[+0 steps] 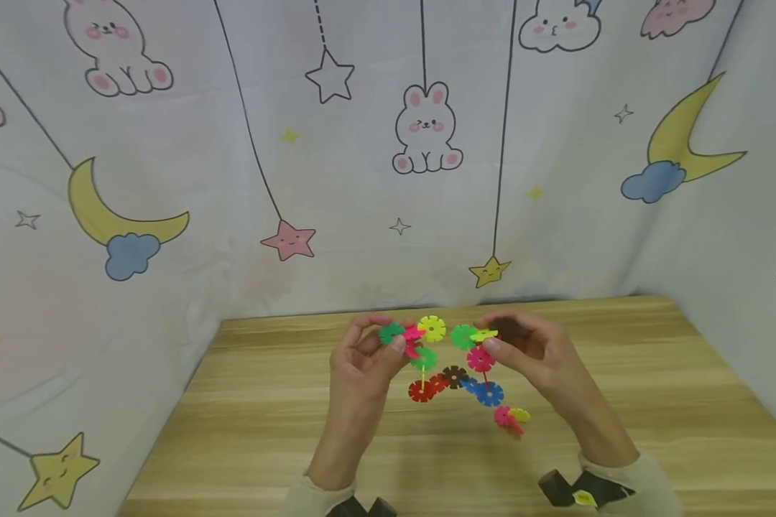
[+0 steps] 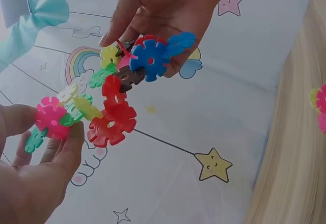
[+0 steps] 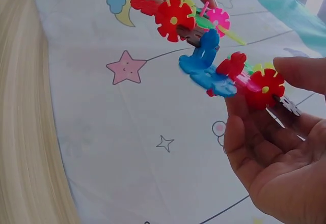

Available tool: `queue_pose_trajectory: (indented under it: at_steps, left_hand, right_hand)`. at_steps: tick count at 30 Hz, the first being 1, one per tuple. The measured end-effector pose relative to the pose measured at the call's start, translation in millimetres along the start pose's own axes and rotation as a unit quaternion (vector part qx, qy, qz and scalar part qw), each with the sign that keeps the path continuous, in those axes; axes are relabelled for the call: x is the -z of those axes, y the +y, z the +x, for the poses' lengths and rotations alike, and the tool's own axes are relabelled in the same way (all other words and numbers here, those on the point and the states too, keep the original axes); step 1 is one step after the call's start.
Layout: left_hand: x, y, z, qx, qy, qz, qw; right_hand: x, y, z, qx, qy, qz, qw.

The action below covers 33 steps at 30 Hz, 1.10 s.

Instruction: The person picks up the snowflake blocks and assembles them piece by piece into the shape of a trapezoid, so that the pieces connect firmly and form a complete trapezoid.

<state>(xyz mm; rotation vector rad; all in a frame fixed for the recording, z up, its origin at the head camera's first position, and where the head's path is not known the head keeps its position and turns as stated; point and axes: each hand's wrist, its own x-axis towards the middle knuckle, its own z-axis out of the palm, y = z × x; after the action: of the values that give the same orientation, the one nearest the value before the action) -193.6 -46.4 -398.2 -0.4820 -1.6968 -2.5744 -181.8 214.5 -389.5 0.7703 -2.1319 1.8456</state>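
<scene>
A chain of interlocking snowflake discs [image 1: 454, 377] hangs in a loop between both hands, above the table. My left hand [image 1: 362, 370] pinches a pink disc [image 2: 51, 118] between thumb and fingers at the chain's left end, where a green disc [image 1: 391, 333] sticks out. At the right end, my right hand [image 1: 550, 355] holds the chain between thumb and fingers, beside a red disc [image 3: 265, 88]. A yellow disc [image 1: 432, 328] and a green disc [image 1: 463, 337] face each other across a gap at the top. Red, brown and blue discs form the lower curve.
A small joined piece of pink and yellow discs [image 1: 504, 416] lies on the wooden table [image 1: 265, 431], below the right hand. Behind the table hangs a white cloth [image 1: 362, 179] printed with stars, moons and rabbits. Dark straps [image 1: 598, 490] circle both wrists.
</scene>
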Motion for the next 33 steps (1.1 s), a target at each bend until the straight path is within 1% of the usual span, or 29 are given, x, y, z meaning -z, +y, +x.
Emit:
queue_pose_trajectory:
  at_steps: [3,6,8,10,13,15,20,22,27,30,33]
  left_hand:
    - [-0.2,-2.4,1.3,0.008,0.001,0.013,0.9999]
    - [-0.9,-5.9,2.4,0.020,-0.006,0.042,0.9989]
    - [-1.6,-7.6,3.0,0.026,-0.008,0.061,0.9978]
    - [-1.9,-8.4,3.9,0.024,-0.004,0.075,0.9969]
    - [-2.1,-6.8,5.7,0.012,-0.003,0.086,0.9962]
    - [-1.7,-5.2,6.9,0.005,-0.008,0.095,0.9954]
    - [1.8,-0.6,4.3,-0.008,-0.013,0.127,0.9918]
    - [3.4,0.2,2.4,-0.014,-0.017,0.142,0.9896]
    - [4.5,-1.4,0.9,-0.025,-0.046,0.171,0.9839]
    - [4.9,-3.1,1.0,-0.033,-0.053,0.177,0.9822]
    - [5.7,-3.9,2.2,-0.034,-0.052,0.172,0.9832]
  right_hand:
    - [0.0,-0.6,1.0,-0.011,0.018,-0.002,0.9998]
    - [1.2,-0.3,1.5,-0.026,0.034,-0.006,0.9991]
    - [2.8,0.4,1.6,-0.030,0.035,-0.005,0.9989]
    - [4.9,1.1,2.1,-0.034,0.030,-0.002,0.9990]
    - [8.3,2.8,2.7,-0.041,0.019,0.001,0.9990]
    - [10.1,4.1,2.4,-0.045,0.016,-0.002,0.9988]
    - [10.7,9.5,-2.5,-0.034,0.016,0.006,0.9993]
    - [10.1,11.5,-5.2,-0.028,0.008,0.008,0.9995]
    - [11.0,13.5,-11.2,-0.017,-0.023,-0.033,0.9990]
    - [15.1,15.3,-16.3,-0.019,-0.029,-0.040,0.9986]
    - [22.5,22.8,-22.4,-0.029,-0.020,-0.018,0.9992]
